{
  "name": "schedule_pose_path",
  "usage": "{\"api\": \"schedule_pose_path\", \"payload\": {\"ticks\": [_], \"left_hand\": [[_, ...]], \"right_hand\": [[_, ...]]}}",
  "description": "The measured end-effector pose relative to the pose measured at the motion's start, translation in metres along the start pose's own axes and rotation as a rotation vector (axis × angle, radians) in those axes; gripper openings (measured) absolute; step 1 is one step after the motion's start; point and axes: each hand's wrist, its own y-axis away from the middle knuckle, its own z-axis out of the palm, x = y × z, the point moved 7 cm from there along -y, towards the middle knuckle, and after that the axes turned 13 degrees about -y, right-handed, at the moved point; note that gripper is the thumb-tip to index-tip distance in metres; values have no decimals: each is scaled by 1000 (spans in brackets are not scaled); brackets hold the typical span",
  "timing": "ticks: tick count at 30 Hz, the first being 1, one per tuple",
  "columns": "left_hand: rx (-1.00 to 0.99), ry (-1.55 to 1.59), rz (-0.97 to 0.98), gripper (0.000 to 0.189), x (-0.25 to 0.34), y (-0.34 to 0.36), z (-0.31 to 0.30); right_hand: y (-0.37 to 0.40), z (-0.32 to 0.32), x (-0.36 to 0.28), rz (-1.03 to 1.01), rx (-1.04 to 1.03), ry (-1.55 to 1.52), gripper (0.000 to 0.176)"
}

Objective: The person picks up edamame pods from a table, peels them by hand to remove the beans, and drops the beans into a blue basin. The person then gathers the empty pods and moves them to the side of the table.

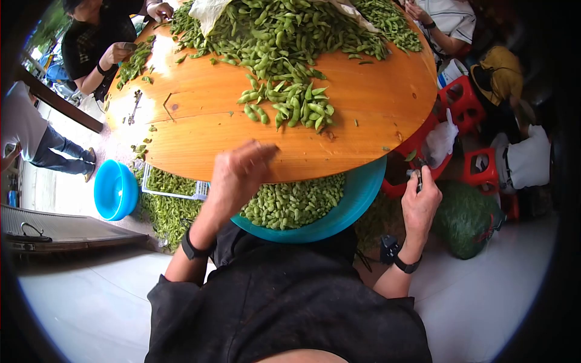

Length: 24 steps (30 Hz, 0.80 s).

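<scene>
left hand (238,175): blurred, could not tell whether holding anything. pods (296,110): lay beyond it, on table (209,124). right hand (420,204): closed around small tool (418,174); might have slipped through damp grip. basin (376,184), below and between hands: could have spilled if jolted.

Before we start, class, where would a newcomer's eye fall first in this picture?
Most likely on the big heap of green pods at the far side of the orange wooden table. Next might come the wide blue-green tub at the table's near edge, then the bright blue basin at the picture's left.
</scene>
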Motion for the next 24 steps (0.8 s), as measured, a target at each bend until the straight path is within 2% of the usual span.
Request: {"api": "schedule_pose_path", "payload": {"ticks": [1, 3, 6, 9, 13, 16, 18, 19, 21, 22, 24], "left_hand": [[113, -157, 12, 22, -5, -12, -8], [145, -399, 77, 26, -18, -30, -11], [78, -583, 61, 33, -18, -50, -7], [-6, -689, 45, 38, -26, -58, 1], [52, -595, 121, 34, -32, -52, 0], [139, -453, 181, 27, -26, -46, -2], [158, -86, 10, 18, -28, -45, -7], [155, -83, 12, 18, -24, -42, -8], [-19, 204, -234, 18, -32, -31, 2], [-71, 589, -251, 17, -16, -26, 10], [-171, 794, -316, 23, -5, -12, 24]], "right_hand": [[4, 0, 0, -9, -10, -13, 12], [7, 2, 0, -15, -15, -28, 14], [13, 17, -10, -56, -43, -87, 14], [13, 27, -21, -70, -93, -133, 15], [15, 38, -38, -88, -163, -204, 9], [22, 51, -55, -129, -225, -336, 9], [25, 60, -68, -123, -282, -411, 12], [25, 65, -74, -162, -304, -432, 14], [24, 73, -85, -83, -316, -562, 15], [22, 73, -94, -123, -309, -601, 17], [23, 82, -98, -27, -398, -711, 22]]}}
